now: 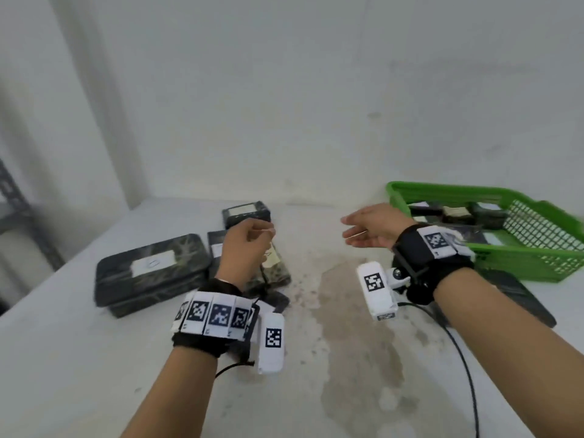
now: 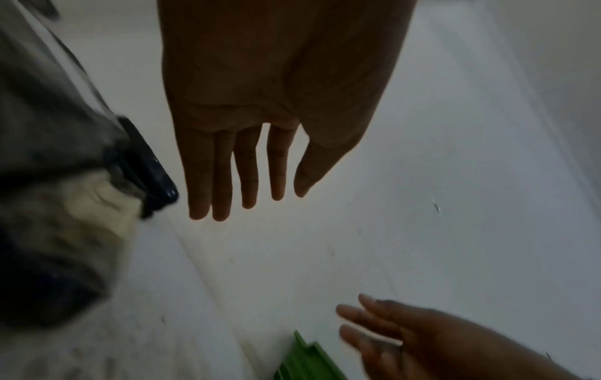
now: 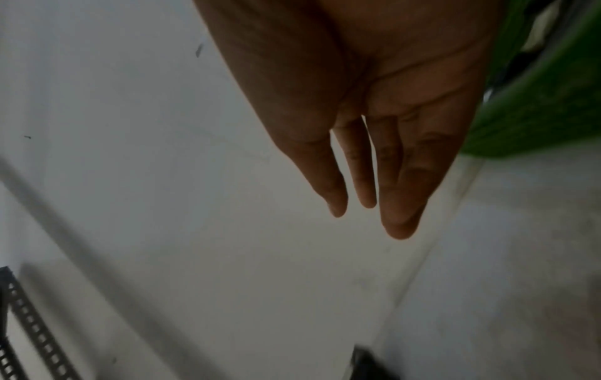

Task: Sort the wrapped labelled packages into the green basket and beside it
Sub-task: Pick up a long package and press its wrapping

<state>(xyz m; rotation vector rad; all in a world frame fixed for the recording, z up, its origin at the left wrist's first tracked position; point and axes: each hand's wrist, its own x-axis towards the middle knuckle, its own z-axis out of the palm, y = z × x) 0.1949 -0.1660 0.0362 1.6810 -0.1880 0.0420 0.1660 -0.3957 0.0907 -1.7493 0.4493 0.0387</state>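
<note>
Hands: left (image 2: 276, 102) & right (image 3: 374, 102) both flat-fingered, holding nothing; green basket (image 1: 537, 260) contents blurred, pkg labels unreadable.

left wrist: black band (image 1: 202, 343) carrying a row of white tags printed with black square codes | white camera pod (image 1: 270, 343) showing one code tag, thin black cord trailing | right wrist: black band (image 1: 420, 257) wearing a code tag | white pod (image 1: 377, 290) with code, black cable (image 1: 464, 368) running off | forearms going bare, no sleeves
</note>
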